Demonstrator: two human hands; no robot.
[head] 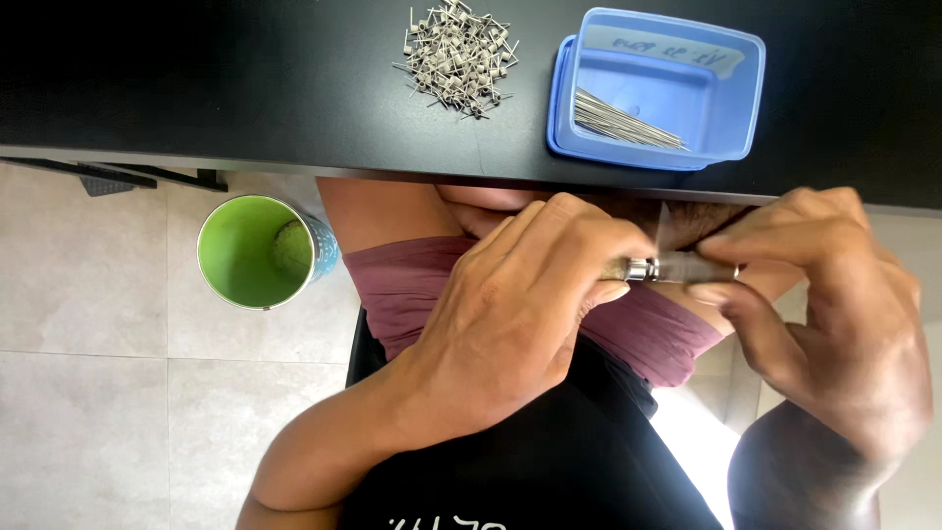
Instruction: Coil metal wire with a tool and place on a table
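Both hands meet below the black surface [245, 88] edge: left hand [510, 314] and right hand [834, 314] pinch a small metal rod tool [667, 267] between them. Beyond them, a blue tub [731, 108] (white tape label on its far wall) holds straight wires [623, 123]; left lies a wire-coil pile [459, 57]. A green cup [257, 251] stands on the floor.

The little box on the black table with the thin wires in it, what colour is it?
The box is light blue, seen plainly in the head view, with thin wires lying inside.

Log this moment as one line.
left hand: holds small metal tool | right hand: pinches tool tip | desk: coil pile, blue box of wires
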